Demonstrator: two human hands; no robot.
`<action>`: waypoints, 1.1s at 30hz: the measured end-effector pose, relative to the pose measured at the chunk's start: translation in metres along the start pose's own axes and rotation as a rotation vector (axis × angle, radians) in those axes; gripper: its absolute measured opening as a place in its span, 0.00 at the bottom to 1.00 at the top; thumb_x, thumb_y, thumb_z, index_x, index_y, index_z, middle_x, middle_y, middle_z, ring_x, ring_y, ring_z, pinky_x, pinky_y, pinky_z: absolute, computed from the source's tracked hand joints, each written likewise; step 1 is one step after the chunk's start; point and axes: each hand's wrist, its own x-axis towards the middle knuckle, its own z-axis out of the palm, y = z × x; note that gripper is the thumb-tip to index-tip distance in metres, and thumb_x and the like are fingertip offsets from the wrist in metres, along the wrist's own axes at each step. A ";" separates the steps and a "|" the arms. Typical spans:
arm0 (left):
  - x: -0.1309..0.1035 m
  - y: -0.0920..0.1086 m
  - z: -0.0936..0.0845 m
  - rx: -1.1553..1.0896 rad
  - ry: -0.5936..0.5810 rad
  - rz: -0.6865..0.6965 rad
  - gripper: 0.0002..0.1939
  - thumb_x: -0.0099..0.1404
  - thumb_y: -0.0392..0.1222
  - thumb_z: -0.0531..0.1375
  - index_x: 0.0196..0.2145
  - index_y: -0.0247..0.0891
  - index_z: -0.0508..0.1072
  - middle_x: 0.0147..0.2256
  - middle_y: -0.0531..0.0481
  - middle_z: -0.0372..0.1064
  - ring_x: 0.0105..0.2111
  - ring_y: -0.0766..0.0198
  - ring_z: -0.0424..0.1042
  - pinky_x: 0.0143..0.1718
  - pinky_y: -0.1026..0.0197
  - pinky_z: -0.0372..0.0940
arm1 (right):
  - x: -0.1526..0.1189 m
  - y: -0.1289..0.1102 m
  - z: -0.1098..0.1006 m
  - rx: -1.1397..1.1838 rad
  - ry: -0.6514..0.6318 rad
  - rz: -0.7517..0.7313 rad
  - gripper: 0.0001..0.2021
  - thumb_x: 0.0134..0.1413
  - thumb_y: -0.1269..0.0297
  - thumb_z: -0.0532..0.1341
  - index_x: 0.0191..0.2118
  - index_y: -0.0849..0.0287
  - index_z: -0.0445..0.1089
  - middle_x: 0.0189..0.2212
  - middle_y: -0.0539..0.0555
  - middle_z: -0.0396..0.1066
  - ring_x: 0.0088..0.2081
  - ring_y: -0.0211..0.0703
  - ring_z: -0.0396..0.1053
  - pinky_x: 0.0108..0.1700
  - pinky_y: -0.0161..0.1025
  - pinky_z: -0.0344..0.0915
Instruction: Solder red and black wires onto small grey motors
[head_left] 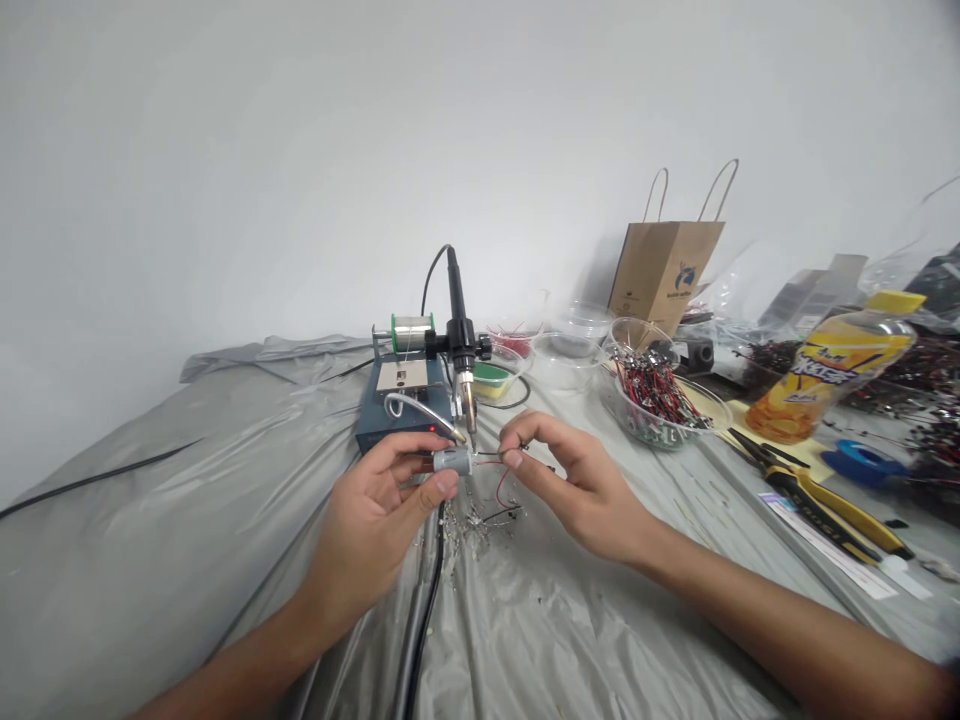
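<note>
Between thumb and fingers, my left hand (390, 495) grips a small grey cylindrical motor (453, 461). Its right end sits just under the tip of a soldering iron (466, 400), which is clamped upright on a blue solder feeder (401, 400). A metal solder feed tube (431, 412) curves down to the same spot. My right hand (562, 470) pinches a thin wire at the motor's right end. A red wire (501, 490) hangs in a loop below. Whether the tip touches the joint I cannot tell.
A solder spool (412, 334) sits on the feeder. Solder scraps (476, 520) litter the grey sheet (225, 540). To the right are a bowl of red and black wires (656, 390), clear tubs (566, 360), a paper bag (664, 270), a yellow-labelled bottle (832, 365) and pliers (817, 500).
</note>
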 end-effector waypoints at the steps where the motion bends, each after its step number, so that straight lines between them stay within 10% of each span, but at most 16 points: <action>1: 0.000 -0.001 0.000 0.001 -0.002 0.008 0.13 0.67 0.42 0.70 0.48 0.43 0.75 0.47 0.48 0.74 0.44 0.64 0.74 0.44 0.65 0.74 | 0.000 0.000 0.000 0.003 -0.001 0.001 0.07 0.69 0.63 0.58 0.39 0.59 0.67 0.35 0.53 0.67 0.36 0.39 0.66 0.34 0.35 0.65; 33: 0.001 -0.003 0.000 0.025 0.022 0.020 0.13 0.66 0.43 0.71 0.47 0.44 0.76 0.44 0.51 0.75 0.42 0.66 0.75 0.44 0.67 0.74 | -0.001 0.003 0.000 -0.002 0.016 -0.025 0.06 0.70 0.64 0.58 0.40 0.59 0.68 0.36 0.52 0.67 0.37 0.38 0.66 0.36 0.35 0.64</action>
